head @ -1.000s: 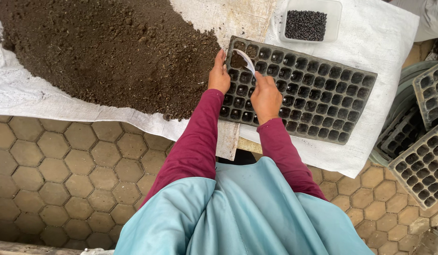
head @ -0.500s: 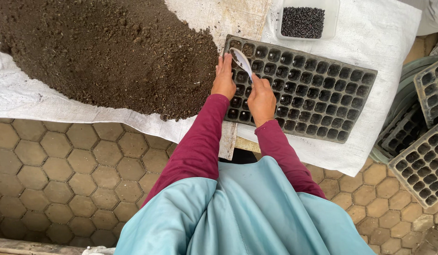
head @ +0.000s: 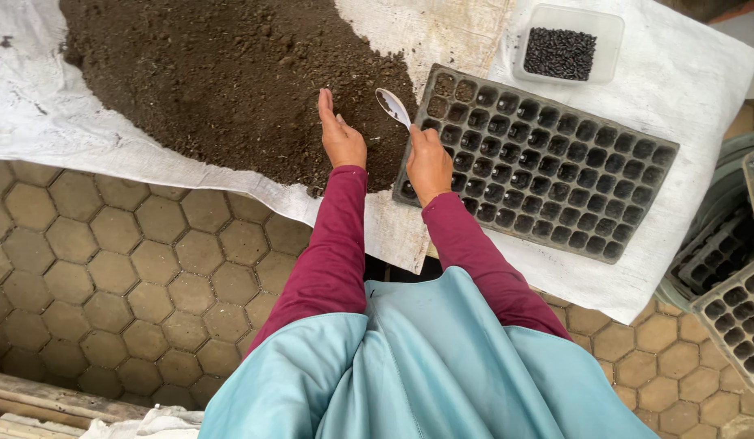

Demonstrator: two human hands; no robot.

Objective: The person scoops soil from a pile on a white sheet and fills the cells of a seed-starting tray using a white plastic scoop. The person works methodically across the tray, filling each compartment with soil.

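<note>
Right hand [head: 428, 162] pinching a small white plastic spoon [head: 392, 106] above the soil's edge

The spoon's bowl hangs just left of the black plastic multi-cell seedling tray [head: 548, 167]; the left hand [head: 338, 134], flat-fingered and holding nothing, rests over the dark loose soil heap [head: 222, 73] on white woven sheeting [head: 35, 122], a clear tub of black seeds [head: 561, 54] beyond the tray
</note>
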